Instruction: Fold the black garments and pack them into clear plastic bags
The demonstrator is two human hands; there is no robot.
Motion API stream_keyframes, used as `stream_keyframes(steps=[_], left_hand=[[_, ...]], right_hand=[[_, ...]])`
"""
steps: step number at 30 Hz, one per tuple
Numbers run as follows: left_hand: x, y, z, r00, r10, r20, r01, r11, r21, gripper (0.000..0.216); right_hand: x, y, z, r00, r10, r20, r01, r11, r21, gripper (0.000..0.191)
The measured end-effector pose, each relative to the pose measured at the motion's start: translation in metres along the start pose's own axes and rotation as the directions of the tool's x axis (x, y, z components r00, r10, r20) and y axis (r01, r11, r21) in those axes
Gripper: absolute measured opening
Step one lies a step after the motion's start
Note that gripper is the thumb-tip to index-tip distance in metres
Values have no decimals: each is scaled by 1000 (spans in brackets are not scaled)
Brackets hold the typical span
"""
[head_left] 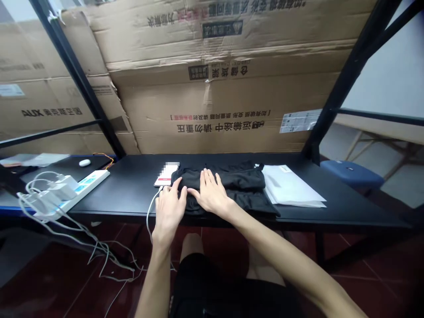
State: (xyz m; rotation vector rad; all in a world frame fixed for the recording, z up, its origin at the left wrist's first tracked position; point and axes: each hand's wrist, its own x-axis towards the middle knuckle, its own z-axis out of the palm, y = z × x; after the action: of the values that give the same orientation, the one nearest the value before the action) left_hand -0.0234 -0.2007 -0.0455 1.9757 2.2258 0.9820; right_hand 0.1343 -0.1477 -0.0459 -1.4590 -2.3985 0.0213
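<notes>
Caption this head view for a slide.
A bare left hand and right hand touch folded black cloth beside flat white sheets on a black table.

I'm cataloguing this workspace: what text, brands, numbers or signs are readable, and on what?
"AUX": left cardboard.
"仓储货架", upside down: central cardboard.
"运输途中 请勿重压", likewise there.
"注意事项" with warning triangle, likewise.
Unreadably blurred: remaining print, white labels, phone screen.

The place looked like a makeshift workroom: printed cardboard packaging (212,95) stood at twelve o'clock behind a black metal-framed desk (129,185), a crowded power strip (77,194) lay at nine, and a blue stool (351,173) stood at three.
</notes>
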Motion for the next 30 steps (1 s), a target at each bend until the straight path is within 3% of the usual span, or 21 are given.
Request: stream_keyframes(steps=[4, 10, 17, 22, 26, 30], left_hand=[[4, -3, 7, 1000, -22, 5, 22, 999, 27, 55], [13, 6, 9, 999, -37, -18, 35, 993, -114, 50], [19, 40, 11, 983, 116, -142, -155, 940, -305, 43], [18, 64, 23, 956, 231, -180, -280, 898, -339, 42], [8, 81, 37, 928, 338, -155, -368, 893, -259, 40], [-7, 92, 54, 894, 436, -103, -448, 875, -184, 34]], right_hand=[[0, 0, 17, 999, 1, -44, -3, 1000, -31, 97], [-5, 1, 17, 1000, 21, -18, -21, 999, -27, 100], [-2, 5, 8, 999, -20, 38, 22, 999, -31, 81], [-9, 34, -22, 994, -86, 69, 85, 996, 26, 70], [-29, 69, -39, 999, 26, 35, -25, 999, -25, 75], [-47, 96, -33, 995, 98, 12, -96, 990, -103, 74]])
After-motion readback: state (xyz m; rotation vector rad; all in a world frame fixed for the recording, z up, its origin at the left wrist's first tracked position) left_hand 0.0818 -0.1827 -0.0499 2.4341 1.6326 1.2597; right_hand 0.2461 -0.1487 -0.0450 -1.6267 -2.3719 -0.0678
